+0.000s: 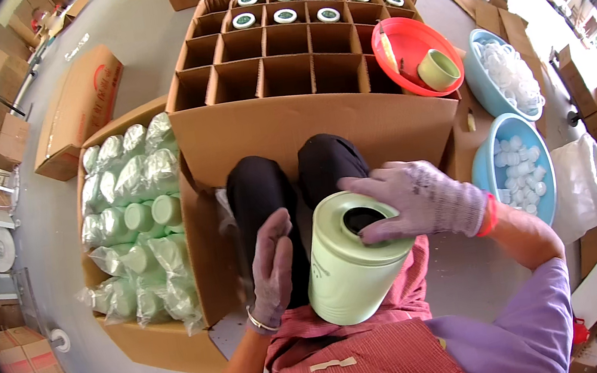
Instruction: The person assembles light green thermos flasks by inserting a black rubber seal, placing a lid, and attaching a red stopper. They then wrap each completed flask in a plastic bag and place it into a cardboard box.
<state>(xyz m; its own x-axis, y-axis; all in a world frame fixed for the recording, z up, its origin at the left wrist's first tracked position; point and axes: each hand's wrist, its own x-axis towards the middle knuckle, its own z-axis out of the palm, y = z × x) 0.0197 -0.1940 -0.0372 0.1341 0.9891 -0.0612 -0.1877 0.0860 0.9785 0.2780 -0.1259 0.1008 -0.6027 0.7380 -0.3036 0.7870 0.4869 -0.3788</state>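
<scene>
Right hand (421, 199), gloved, half-open, lay spread across the top of the pale green canister (357, 284), thumb beside its dark opening (361, 217); firmness of grip could not be told. Canister rested tilted on the apron (371, 365), toward its far edge. Left hand (275, 269), loosely open, nothing seen in it, hung apart; bracing the canister's side would probably have steadied it. Beyond: divided carton (312, 120), red basin (409, 40) over its near right corner.

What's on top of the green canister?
The right hand lies over the top of the green canister, partly covering its dark round centre. The surface beneath the hand is hidden.
</scene>
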